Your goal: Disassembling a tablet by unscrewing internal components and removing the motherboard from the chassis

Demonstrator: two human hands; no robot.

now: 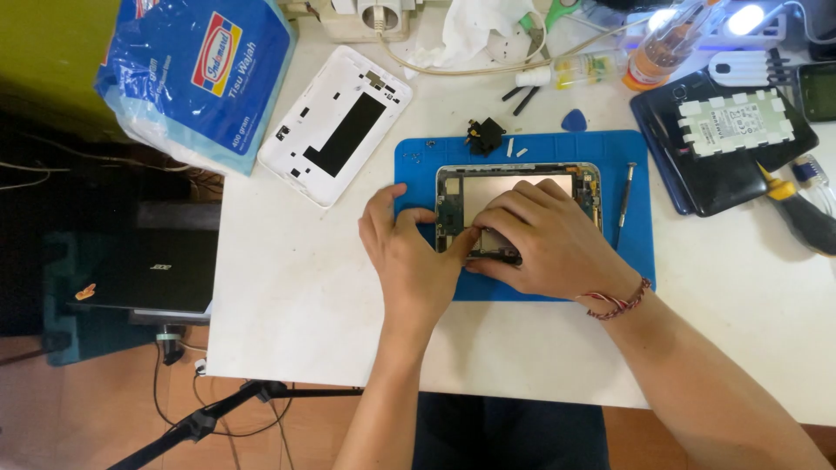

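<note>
Head view looks straight down on a white table [287, 305] with a blue work mat [418, 174] lying toward its far edge, a little right of the middle. On the mat sits an opened tablet [514, 184], its back cover off and its inner frame and circuit board showing. Its long axis runs left to right, parallel to the near edge of the table.

The left hand [409, 257] rests on the tablet's left end, thumb and forefinger spread over the frame there; its grip looks loosely open, pressing down and not closed around anything. The right hand [544, 239] lies across the tablet's near long edge, fingers curled down onto a small dark part [498, 254] at that edge; the fingertips hide the contact, so I cannot tell whether the part is pinched or only pushed. The two hands touch at the thumbs, and the dark part lies directly beneath the right fingers, so the right hand is the nearer one to it.

A white back cover [335, 122] lies off the mat toward the far left. A thin screwdriver [625, 196] lies on the mat just right of the tablet, well within reach of the right hand.
</note>
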